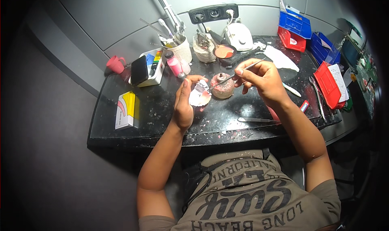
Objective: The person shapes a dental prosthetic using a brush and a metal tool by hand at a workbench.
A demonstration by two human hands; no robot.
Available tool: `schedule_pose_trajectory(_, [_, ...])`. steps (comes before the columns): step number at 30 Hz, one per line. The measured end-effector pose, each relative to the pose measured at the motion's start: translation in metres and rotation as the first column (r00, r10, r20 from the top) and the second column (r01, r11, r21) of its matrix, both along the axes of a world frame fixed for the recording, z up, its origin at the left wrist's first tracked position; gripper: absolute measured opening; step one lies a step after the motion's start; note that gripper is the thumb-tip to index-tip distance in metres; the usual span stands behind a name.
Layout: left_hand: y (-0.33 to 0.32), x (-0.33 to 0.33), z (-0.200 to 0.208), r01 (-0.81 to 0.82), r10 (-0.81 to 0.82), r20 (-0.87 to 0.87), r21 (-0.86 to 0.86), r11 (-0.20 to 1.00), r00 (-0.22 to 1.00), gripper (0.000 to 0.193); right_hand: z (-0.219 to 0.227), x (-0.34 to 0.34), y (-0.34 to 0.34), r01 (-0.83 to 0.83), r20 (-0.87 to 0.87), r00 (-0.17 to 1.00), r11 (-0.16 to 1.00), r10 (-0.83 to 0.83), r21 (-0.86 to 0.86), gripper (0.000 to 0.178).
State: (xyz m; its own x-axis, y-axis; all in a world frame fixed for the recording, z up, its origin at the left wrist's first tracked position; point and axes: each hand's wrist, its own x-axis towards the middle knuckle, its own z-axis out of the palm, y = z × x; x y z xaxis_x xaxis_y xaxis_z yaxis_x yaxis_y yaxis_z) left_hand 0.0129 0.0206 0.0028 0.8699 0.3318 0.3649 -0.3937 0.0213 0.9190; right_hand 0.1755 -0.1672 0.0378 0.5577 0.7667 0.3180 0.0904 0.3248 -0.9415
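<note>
My left hand [184, 109] is closed around the edge of a white plaster dental cast [196, 98] with a patch of pink wax on it. In my right hand [265, 83] a thin metal wax carver [252, 65] is pinched between thumb and fingers. Its lower end slants down to the cast's right side; whether the tip touches the cast I cannot tell. Just behind, between my hands, stands a squat round spirit burner [222, 90] crusted with pink wax. A knife-like metal tool [256, 120] lies on the black worktop [162, 129] near its front edge.
Left stand a yellow-and-white box [127, 109], a phone [139, 70] on a white bin, a pink mug [116, 64] and a pink bottle [174, 63]. A tool cup [181, 52] and wax pan [224, 51] are behind; red trays [327, 86] and pliers [317, 97] sit right.
</note>
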Motion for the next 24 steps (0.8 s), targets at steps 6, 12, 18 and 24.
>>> schedule_pose_trajectory(6, [0.001,0.001,-0.001,-0.025,0.026,-0.024,0.037,0.999,0.999,0.059,0.001,-0.001,0.0,0.003,-0.005,1.0,1.0,-0.003,-0.011,0.014])
schedule_pose_trajectory(12, [0.001,0.001,-0.002,-0.007,0.008,-0.011,0.032,0.999,1.0,0.059,0.0,-0.001,0.0,0.008,-0.013,1.0,1.0,-0.008,-0.003,0.013])
schedule_pose_trajectory(18, [0.001,0.0,-0.002,-0.012,0.012,-0.015,0.007,1.0,1.0,0.059,0.009,0.01,-0.001,0.083,0.0,0.997,0.996,-0.083,0.033,0.014])
schedule_pose_trajectory(24, [0.005,0.001,-0.003,-0.019,0.018,-0.022,-0.013,1.0,1.0,0.058,0.004,0.05,0.003,0.388,0.164,0.896,0.907,-0.413,0.165,0.016])
